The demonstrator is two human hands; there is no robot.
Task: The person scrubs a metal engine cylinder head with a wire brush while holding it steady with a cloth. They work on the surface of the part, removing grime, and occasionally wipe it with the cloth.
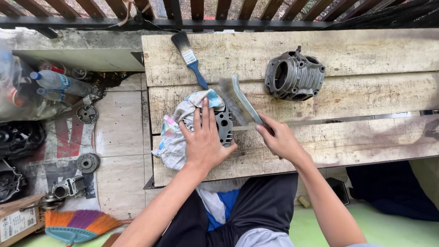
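Note:
My left hand (204,137) lies flat on a multicoloured rag (180,123) and presses a small dark finned metal part (224,126) against the wooden plank bench (347,142). My right hand (279,137) grips a wire brush (240,101) by its handle, with the bristles blurred just above and to the right of the metal part. A grey engine cylinder (294,75) stands apart on the planks, further back and to the right.
A blue-handled paintbrush (190,57) lies at the back left of the bench. On the tiled floor to the left are gears (87,114), engine parts (68,187), plastic bottles (52,80), a cardboard box (18,222) and a colourful broom (75,224). A dark railing (228,22) runs behind.

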